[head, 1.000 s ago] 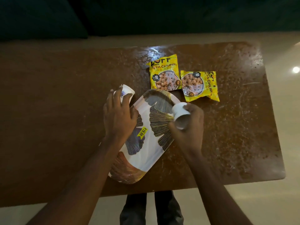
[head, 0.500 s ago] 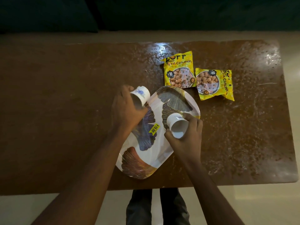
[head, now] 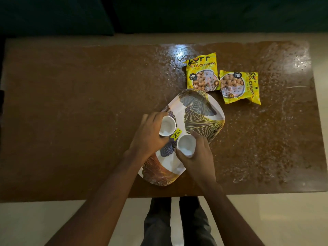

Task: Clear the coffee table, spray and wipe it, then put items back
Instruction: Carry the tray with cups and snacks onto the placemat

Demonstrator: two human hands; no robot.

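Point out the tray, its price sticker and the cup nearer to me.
tray (head: 200, 112): head view, on the leaf pattern of its far half.
price sticker (head: 176, 135): head view, on the middle of the yellow label.
nearer cup (head: 186, 145): head view, on its white inside.

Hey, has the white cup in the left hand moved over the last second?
Yes. The white cup came in from the tray's left rim toward the yellow price sticker, and is now mouth up beside it.
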